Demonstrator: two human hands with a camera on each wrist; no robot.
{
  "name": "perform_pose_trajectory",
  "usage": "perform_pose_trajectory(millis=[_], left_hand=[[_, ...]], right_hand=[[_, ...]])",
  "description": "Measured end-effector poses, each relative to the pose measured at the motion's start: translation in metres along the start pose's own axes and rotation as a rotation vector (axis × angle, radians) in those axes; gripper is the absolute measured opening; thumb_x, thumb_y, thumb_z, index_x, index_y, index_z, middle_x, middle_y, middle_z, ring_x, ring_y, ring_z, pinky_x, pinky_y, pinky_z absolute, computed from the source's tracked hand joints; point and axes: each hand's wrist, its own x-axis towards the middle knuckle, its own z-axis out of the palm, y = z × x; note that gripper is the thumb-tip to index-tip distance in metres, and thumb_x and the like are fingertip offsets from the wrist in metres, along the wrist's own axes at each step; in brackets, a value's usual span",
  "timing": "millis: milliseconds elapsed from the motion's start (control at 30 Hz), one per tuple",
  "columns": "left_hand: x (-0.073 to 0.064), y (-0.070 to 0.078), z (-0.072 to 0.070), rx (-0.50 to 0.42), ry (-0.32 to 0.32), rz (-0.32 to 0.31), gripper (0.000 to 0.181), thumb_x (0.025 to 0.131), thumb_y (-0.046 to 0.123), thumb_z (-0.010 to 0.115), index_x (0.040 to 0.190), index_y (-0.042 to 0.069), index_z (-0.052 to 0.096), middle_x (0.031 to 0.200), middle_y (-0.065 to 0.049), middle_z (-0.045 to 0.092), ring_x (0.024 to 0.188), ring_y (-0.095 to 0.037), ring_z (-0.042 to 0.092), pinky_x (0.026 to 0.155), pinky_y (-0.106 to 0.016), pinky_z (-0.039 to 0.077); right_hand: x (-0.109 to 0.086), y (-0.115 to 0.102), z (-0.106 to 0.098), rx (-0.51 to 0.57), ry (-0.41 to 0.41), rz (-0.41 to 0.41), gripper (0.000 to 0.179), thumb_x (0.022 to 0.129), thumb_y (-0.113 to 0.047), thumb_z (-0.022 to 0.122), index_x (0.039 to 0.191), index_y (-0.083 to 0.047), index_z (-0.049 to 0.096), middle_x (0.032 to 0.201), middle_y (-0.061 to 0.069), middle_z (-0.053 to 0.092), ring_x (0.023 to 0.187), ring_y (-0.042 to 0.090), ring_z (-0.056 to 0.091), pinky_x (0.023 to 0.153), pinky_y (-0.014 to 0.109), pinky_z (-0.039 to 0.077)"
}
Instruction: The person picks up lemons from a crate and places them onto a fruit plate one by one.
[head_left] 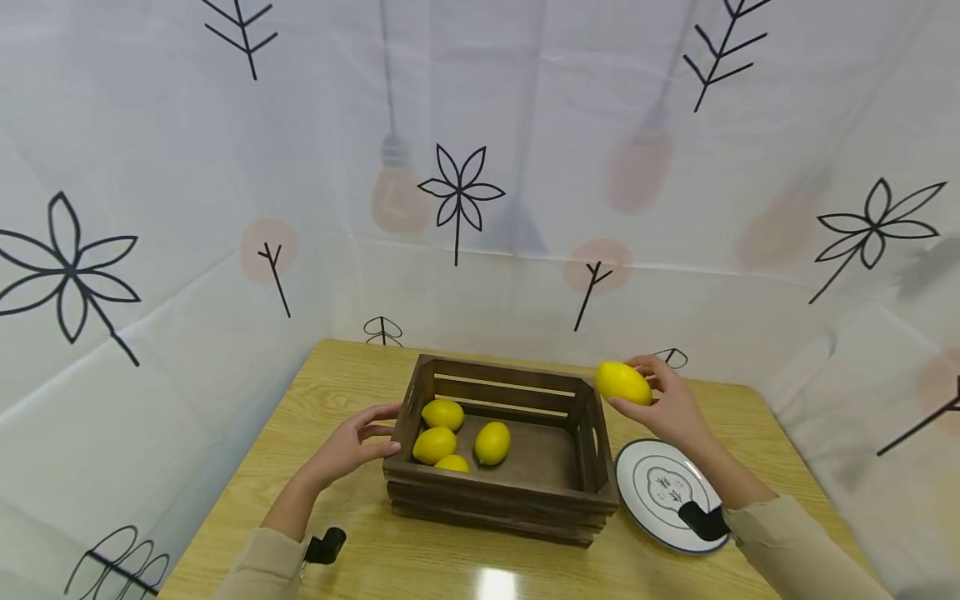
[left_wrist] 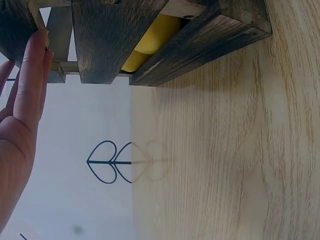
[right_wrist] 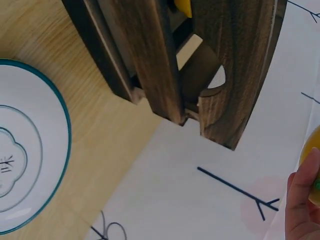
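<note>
In the head view my right hand [head_left: 670, 406] grips a yellow lemon [head_left: 623, 382] in the air beside the right end of a dark brown slatted wooden crate [head_left: 510, 500]. Several more lemons lie inside, most of them toward its left end; one lemon [head_left: 492, 443] rests nearer the middle. My left hand [head_left: 352, 450] touches the crate's left end, thumb by the top edge. The left wrist view has its fingers [left_wrist: 31, 85] fairly straight against the slats near the handle hole. At the edge of the right wrist view, the held lemon [right_wrist: 314, 147] is partly cut off.
A white plate [head_left: 636, 475] with a dark rim lies right of the crate, below my right forearm and partly covered by it. Crate and plate stand on a light wooden table [head_left: 330, 379]. A white printed cloth [head_left: 480, 292] hangs behind and at both sides.
</note>
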Motion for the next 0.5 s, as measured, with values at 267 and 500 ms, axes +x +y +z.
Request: perform_pose_trajectory(millis=[267, 500], left_hand=[[0.001, -0.001, 0.0, 0.01, 0.011, -0.009, 0.061, 0.087, 0.025, 0.067, 0.14, 0.017, 0.04, 0.142, -0.008, 0.036, 0.121, -0.03, 0.045, 0.089, -0.04, 0.046], [0.002, -0.002, -0.001, 0.005, 0.004, 0.004, 0.061, 0.088, 0.023, 0.066, 0.141, 0.013, 0.039, 0.143, -0.011, 0.034, 0.12, -0.032, 0.044, 0.088, -0.038, 0.046]], right_hand=[[-0.005, 0.015, -0.003, -0.061, 0.034, 0.009, 0.05, 0.077, -0.016, 0.076, 0.119, -0.003, 0.05, 0.11, 0.017, 0.052, 0.089, 0.029, 0.049, 0.063, 0.03, 0.047], [-0.011, 0.021, -0.007, -0.058, 0.034, 0.028, 0.05, 0.079, -0.016, 0.075, 0.12, -0.003, 0.049, 0.111, 0.017, 0.051, 0.095, 0.031, 0.048, 0.066, 0.033, 0.047]])
